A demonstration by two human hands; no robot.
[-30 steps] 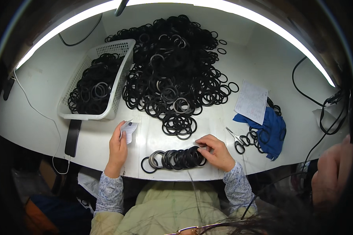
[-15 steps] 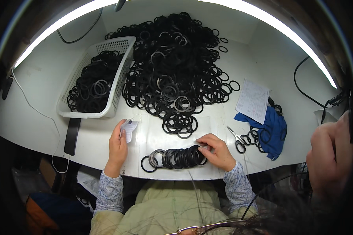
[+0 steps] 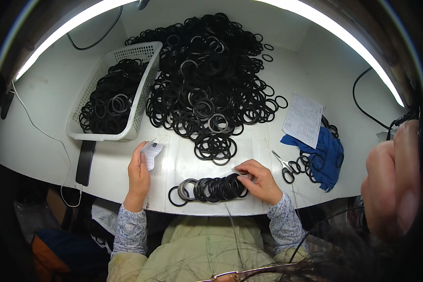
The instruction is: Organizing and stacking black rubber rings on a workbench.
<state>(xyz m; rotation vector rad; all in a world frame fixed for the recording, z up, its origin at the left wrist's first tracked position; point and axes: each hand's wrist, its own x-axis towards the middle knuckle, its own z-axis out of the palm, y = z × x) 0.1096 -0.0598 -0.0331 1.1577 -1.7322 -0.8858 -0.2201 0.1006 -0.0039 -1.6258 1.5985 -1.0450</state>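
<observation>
My left hand (image 3: 138, 176) is closed on a small folded paper slip (image 3: 152, 154), white with faint lines, held up over the table left of the rings. A row of overlapping black rings (image 3: 214, 190) lies near the front edge of the table, with a greyer ring toward its left end. At the right end of that row, my right hand (image 3: 260, 183) pinches the last black rings between thumb and fingers. A big heap of black rings (image 3: 211, 70) covers the table beyond, and a small cluster of rings (image 3: 215, 149) lies at its near tip.
A white plastic basket (image 3: 145, 101) of rings stands at the left, with a dark flat device (image 3: 85, 162) near it. On the right are scissors (image 3: 285, 170), a blue cloth (image 3: 328, 162), and a written sheet (image 3: 303, 121). Another person's hand (image 3: 392, 181) shows at the right edge.
My left hand and the paper slip have shifted slightly left and up. My right hand stays at the row of rings. The other person's hand has moved a little.
</observation>
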